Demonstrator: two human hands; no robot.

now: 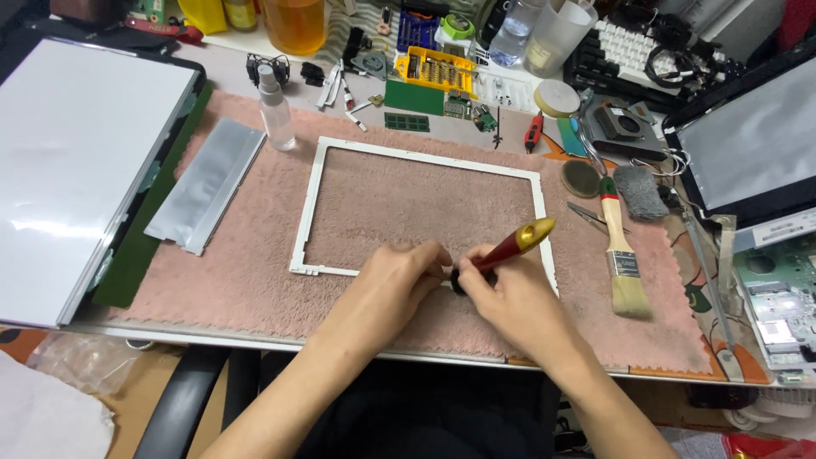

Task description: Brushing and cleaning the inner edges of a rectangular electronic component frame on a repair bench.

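A white rectangular plastic frame lies flat on a pink fuzzy mat. My left hand rests on the frame's near edge with its fingers curled down on it. My right hand grips a small brush with a red handle and gold tip. The brush's dark head touches the frame's near edge, right beside my left fingers. The part of the frame under both hands is hidden.
A wooden paintbrush and tweezers lie right of the frame. A spray bottle and silver foil strip sit left. A white panel fills the far left; a screen, circuit board, screwdriver set and clutter ring the back.
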